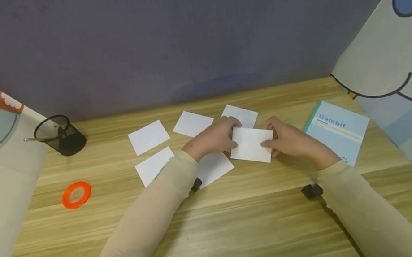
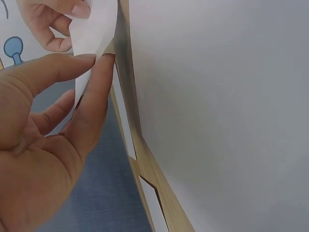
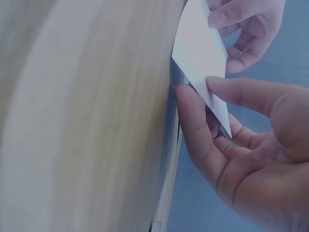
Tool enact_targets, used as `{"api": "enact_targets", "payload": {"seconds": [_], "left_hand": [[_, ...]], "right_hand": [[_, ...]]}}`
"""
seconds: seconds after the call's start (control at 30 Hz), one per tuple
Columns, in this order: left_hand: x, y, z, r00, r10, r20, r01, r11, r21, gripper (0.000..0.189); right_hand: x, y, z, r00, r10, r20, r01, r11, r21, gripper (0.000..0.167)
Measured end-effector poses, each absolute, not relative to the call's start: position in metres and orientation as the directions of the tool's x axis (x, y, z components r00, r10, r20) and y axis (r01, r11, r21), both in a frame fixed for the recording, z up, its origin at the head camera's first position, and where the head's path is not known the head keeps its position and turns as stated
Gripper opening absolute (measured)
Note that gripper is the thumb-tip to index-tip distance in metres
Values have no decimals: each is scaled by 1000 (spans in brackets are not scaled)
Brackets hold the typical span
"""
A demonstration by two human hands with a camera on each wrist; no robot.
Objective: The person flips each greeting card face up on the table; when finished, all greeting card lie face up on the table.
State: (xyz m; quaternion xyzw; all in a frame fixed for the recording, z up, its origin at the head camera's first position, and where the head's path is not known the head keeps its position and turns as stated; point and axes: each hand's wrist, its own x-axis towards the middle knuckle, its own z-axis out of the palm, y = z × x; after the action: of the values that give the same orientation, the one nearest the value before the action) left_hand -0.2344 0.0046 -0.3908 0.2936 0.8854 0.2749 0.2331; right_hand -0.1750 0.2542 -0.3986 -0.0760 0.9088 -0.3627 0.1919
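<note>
Our left fingers (image 2: pixel 96 89) and right fingers (image 3: pixel 195 118), each barely parted, pinch a card (image 1: pixel 250 145) at opposite sides over the desk (image 1: pixel 232 237).

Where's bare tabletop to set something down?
Bare table lies between the sleeves, and between the orange ring and the white cards. Crowded: the left hand amid cards, the right hand between the held card and the booklet.
</note>
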Motion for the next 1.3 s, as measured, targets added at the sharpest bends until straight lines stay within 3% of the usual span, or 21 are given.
{"api": "enact_targets", "payload": {"seconds": [0.6,1.0,1.3], "left_hand": [[-231,-5,-383,-729,667,-155,348,556,754,54],[-225,-3,-377,-741,671,26,527,557,642,44],[-217,-4,-377,-654,726,211,722,518,458,38]], "right_hand": [[-175,249,-390,-964,-193,-185,-7,711,-703,50],[-167,250,-383,-988,-151,-14,-101,724,-683,42],[-167,252,-383,-990,-123,64,-131,675,-726,45]]}}
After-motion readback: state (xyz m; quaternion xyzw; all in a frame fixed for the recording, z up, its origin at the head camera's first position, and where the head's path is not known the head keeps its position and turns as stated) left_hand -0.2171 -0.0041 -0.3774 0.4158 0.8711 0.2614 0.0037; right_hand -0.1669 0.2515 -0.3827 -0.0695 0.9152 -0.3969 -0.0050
